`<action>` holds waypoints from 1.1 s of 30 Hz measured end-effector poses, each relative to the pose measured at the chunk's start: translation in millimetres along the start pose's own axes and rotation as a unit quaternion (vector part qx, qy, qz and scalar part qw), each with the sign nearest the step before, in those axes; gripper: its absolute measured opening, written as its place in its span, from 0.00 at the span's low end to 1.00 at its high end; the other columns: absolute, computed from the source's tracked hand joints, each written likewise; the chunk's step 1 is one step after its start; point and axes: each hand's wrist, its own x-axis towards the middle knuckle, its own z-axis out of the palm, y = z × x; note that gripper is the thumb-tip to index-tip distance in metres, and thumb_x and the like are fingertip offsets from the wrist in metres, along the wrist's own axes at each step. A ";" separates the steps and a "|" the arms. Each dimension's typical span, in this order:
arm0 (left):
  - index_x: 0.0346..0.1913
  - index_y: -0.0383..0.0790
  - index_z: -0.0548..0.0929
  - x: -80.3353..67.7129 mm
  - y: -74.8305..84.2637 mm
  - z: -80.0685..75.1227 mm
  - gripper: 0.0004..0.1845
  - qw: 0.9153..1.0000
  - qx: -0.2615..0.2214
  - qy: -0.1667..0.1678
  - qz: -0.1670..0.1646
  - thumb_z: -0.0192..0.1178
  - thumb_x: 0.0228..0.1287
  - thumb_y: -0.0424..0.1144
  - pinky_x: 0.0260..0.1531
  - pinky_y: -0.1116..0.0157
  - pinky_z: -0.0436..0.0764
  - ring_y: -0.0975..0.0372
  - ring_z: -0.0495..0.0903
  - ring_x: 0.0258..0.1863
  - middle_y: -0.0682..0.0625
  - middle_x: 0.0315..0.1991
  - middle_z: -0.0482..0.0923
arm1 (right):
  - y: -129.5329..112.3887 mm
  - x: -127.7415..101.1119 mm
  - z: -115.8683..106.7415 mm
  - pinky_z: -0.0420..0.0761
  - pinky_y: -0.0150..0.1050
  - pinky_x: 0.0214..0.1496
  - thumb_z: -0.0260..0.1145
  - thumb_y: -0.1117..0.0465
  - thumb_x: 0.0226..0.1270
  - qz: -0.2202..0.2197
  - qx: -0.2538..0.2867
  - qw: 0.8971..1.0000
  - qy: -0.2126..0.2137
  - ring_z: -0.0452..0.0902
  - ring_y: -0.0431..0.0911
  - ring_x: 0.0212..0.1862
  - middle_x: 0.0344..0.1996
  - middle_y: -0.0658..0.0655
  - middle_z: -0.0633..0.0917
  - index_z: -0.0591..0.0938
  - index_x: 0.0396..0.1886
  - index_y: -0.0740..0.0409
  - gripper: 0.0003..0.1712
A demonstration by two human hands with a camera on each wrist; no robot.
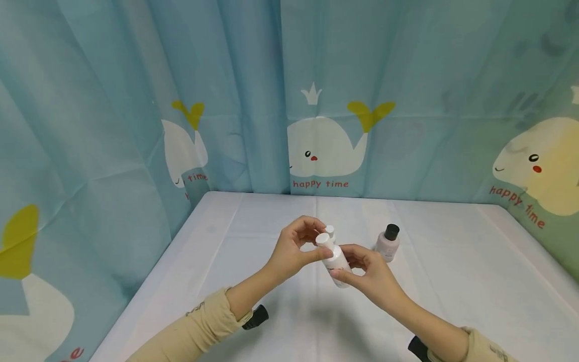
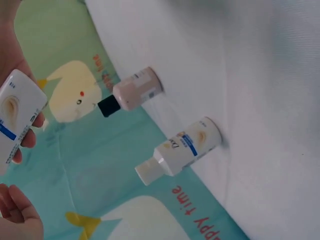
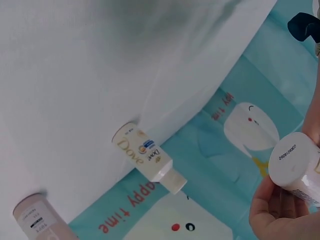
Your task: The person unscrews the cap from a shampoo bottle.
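A white bottle (image 1: 336, 264) with a white cap is held tilted above the table between both hands. My left hand (image 1: 291, 246) pinches it near the neck and cap, thumb across the front. The right hand (image 1: 373, 274) grips the lower body between thumb and fingers. In the left wrist view the held bottle (image 2: 20, 112) shows a gold swirl and blue band; its cap is out of frame. Its printed round base (image 3: 290, 160) faces the right wrist camera. Behind it, a white Dove bottle (image 3: 145, 152) stands upright on the table, mostly hidden in the head view.
A pale pink bottle (image 1: 387, 246) with a black cap stands right of the hands. The white-covered table (image 1: 461, 281) meets a blue-green curtain (image 1: 253, 100) printed with whales at the back and sides. Black straps (image 1: 256, 318) circle the wrists.
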 end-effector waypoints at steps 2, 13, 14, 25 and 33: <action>0.56 0.30 0.73 1.0 -1.2 -0.1 0.30 1.000 -0.017 -0.023 0.010 0.70 0.52 0.40 0.53 0.69 0.78 0.57 0.79 0.49 0.33 0.52 0.75 | -0.1 0.6 -1.0 0.81 0.31 0.42 0.71 0.62 0.56 -0.006 0.001 1.000 0.002 0.78 0.34 0.38 0.39 0.59 0.85 0.80 0.49 0.65 0.21; 0.71 0.28 0.53 -3.5 4.1 -13.0 0.31 0.977 -0.044 -0.204 0.032 0.49 0.72 0.39 0.64 0.65 0.70 0.47 0.56 0.71 0.37 0.74 0.48 | -0.4 -1.5 -1.5 0.80 0.31 0.44 0.70 0.61 0.57 0.005 -0.005 1.000 0.001 0.78 0.34 0.39 0.40 0.58 0.85 0.79 0.50 0.64 0.21; 0.70 0.26 0.54 -3.6 3.9 -13.5 0.29 0.977 -0.034 -0.207 0.042 0.48 0.72 0.37 0.64 0.65 0.70 0.46 0.57 0.70 0.35 0.73 0.50 | -0.6 -1.7 -1.6 0.80 0.31 0.44 0.70 0.62 0.57 0.004 -0.005 1.000 0.001 0.78 0.35 0.39 0.40 0.58 0.85 0.79 0.49 0.64 0.21; 0.61 0.22 0.68 -4.5 5.3 -13.2 0.24 0.987 -0.045 -0.153 0.003 0.56 0.66 0.32 0.58 0.63 0.76 0.49 0.71 0.62 0.31 0.63 0.67 | -3.1 -4.0 -2.4 0.81 0.31 0.44 0.71 0.61 0.57 0.004 -0.001 1.000 -0.006 0.79 0.36 0.40 0.42 0.59 0.85 0.79 0.50 0.63 0.21; 0.53 0.26 0.77 -5.2 6.7 -9.2 0.22 0.997 -0.033 -0.064 -0.041 0.65 0.58 0.35 0.49 0.66 0.81 0.70 0.81 0.46 0.31 0.52 0.78 | -3.7 -4.0 -2.6 0.81 0.31 0.41 0.71 0.62 0.56 -0.002 0.002 1.000 -0.006 0.78 0.35 0.38 0.41 0.60 0.85 0.80 0.49 0.64 0.21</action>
